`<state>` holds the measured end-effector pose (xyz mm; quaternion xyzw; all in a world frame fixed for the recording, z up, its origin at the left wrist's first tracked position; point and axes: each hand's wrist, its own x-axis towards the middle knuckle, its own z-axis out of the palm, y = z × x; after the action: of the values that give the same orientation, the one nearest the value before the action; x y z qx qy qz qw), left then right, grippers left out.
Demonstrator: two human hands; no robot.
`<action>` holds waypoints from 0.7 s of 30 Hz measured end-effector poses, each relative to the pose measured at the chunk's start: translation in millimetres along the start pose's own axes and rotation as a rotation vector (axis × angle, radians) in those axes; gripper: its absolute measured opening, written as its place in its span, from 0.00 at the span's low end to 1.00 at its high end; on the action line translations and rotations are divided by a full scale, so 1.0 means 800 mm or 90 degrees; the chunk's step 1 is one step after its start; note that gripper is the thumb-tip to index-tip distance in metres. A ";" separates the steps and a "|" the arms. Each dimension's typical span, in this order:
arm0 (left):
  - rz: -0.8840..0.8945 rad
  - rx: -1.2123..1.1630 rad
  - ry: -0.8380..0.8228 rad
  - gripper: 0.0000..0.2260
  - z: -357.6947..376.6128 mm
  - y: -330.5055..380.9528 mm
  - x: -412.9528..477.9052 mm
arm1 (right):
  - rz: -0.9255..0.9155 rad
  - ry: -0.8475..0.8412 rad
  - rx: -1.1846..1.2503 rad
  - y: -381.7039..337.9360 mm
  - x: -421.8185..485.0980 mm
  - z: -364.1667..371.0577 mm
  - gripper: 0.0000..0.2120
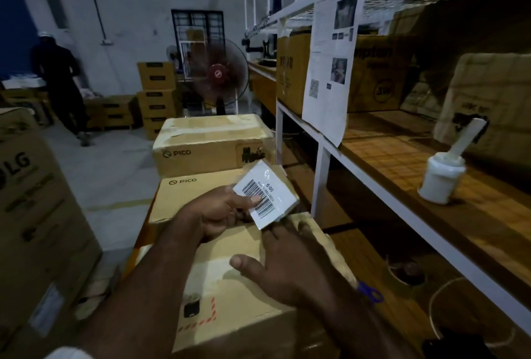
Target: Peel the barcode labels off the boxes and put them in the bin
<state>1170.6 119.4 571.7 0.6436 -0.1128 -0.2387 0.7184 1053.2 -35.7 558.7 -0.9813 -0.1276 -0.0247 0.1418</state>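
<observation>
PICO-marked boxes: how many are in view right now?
2: the farther box, and the nearer box just beyond the left hand. More may be hidden.

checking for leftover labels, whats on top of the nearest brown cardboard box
The right hand lies flat on the brown cardboard box, beside a pale rectangular patch. The left hand pinches a white barcode label above its far edge. Anything under the palm is hidden.
</observation>
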 end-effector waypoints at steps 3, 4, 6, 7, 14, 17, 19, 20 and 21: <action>0.007 -0.034 0.003 0.19 0.000 -0.004 0.004 | 0.013 -0.010 0.002 0.004 -0.005 0.002 0.54; 0.004 -0.037 0.002 0.20 0.000 -0.005 0.005 | 0.015 -0.022 0.003 0.005 -0.015 0.001 0.54; -0.008 -0.032 -0.007 0.23 -0.002 -0.008 0.008 | 0.026 -0.073 -0.010 0.004 -0.041 -0.004 0.58; -0.016 -0.033 -0.012 0.22 -0.004 -0.009 0.010 | 0.038 -0.103 -0.023 0.001 -0.055 -0.008 0.61; -0.025 -0.048 -0.065 0.19 -0.006 -0.007 0.006 | 0.100 -0.103 -0.021 -0.020 -0.043 -0.019 0.52; -0.018 -0.040 -0.069 0.16 -0.006 -0.005 0.004 | 0.108 -0.052 -0.023 -0.017 -0.014 -0.007 0.47; -0.003 -0.043 -0.056 0.12 -0.002 -0.005 0.004 | 0.110 -0.042 -0.049 -0.017 -0.011 -0.001 0.45; 0.000 -0.049 -0.051 0.10 0.000 -0.005 0.005 | 0.109 -0.034 -0.057 -0.020 -0.017 -0.002 0.45; 0.002 -0.051 -0.048 0.10 0.002 -0.005 0.006 | 0.105 -0.034 -0.056 -0.022 -0.027 -0.004 0.44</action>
<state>1173.2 115.3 567.6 0.6047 -0.1309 -0.2661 0.7392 1027.8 -25.4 564.7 -0.9941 -0.0490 0.0077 0.0965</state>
